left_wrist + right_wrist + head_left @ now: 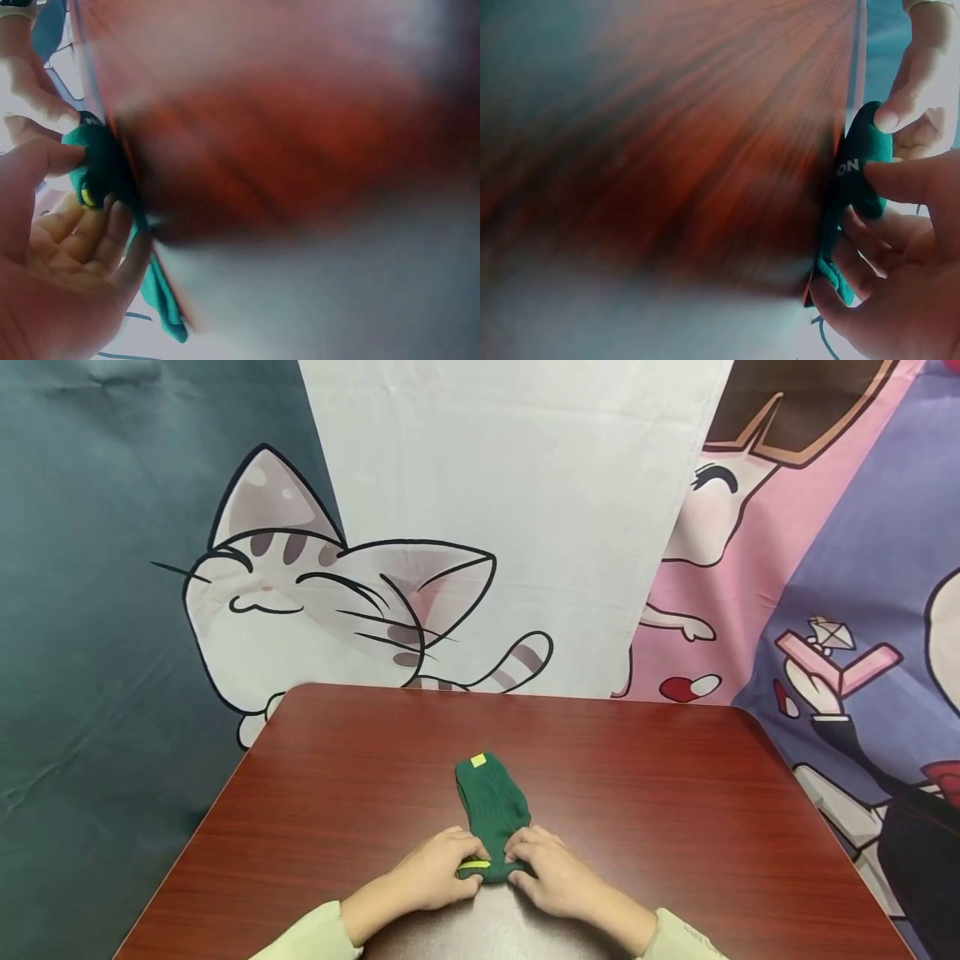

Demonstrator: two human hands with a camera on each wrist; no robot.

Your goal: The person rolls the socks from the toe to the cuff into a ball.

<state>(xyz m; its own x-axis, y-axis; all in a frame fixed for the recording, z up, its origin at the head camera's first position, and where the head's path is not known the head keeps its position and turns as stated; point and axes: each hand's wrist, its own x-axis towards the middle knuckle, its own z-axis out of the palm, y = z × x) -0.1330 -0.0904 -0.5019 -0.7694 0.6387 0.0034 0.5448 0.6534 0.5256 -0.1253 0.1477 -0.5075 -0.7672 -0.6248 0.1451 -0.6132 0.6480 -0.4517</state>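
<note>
A dark green ribbed sock (491, 797) lies lengthwise on the table, a yellow patch at its far end. Its near end is rolled over into a thick fold (868, 150) with white lettering, and a yellow strip (474, 864) shows at the left of the roll. My left hand (442, 868) pinches the roll's left end between thumb and curled fingers. At the other end my right hand (553, 872) grips the roll the same way, thumb on the near side. In the left wrist view the flat part of the sock (161, 296) stretches away beyond the fingers.
The reddish-brown wooden table (337, 777) has rounded far corners and a glossy surface. Behind it hangs a cloth backdrop (510, 485) printed with a cartoon cat and other figures. Light sleeves (318, 935) cover both forearms.
</note>
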